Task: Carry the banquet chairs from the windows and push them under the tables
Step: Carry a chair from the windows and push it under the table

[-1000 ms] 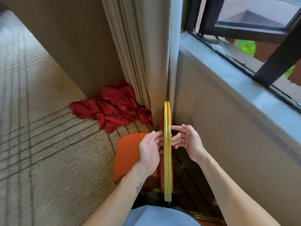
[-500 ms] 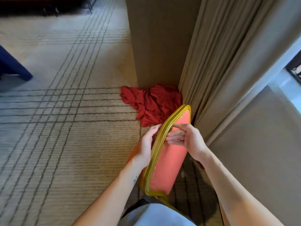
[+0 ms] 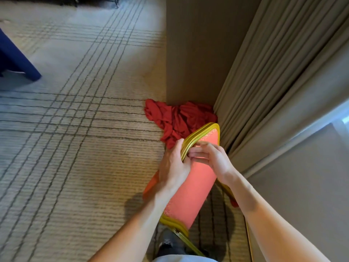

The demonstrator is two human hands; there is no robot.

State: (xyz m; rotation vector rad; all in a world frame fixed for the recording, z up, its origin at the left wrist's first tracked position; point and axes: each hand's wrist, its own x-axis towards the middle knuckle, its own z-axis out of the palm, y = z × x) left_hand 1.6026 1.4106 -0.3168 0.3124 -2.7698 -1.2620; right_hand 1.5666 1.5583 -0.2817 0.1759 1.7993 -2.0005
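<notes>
A banquet chair [image 3: 190, 188] with a coral-red padded back and gold frame stands low in the middle of the view, its backrest tilted toward me. My left hand [image 3: 172, 165] grips the gold top rail from the left. From the right, my right hand [image 3: 209, 157] holds the same rail, fingers curled over its edge onto the pad. The seat and legs are mostly hidden under my arms; one gold leg [image 3: 186, 241] shows below.
A crumpled red cloth [image 3: 177, 118] lies on the carpet against a beige pillar [image 3: 198, 50]. Beige curtains [image 3: 273, 72] and the wall under the window are on the right. A blue-draped table corner [image 3: 13, 59] stands far left across striped carpet [image 3: 75, 129].
My view has swung left, away from the window toward the room. The chair back has turned from edge-on to showing its padded face, with both hands still on its top rail.
</notes>
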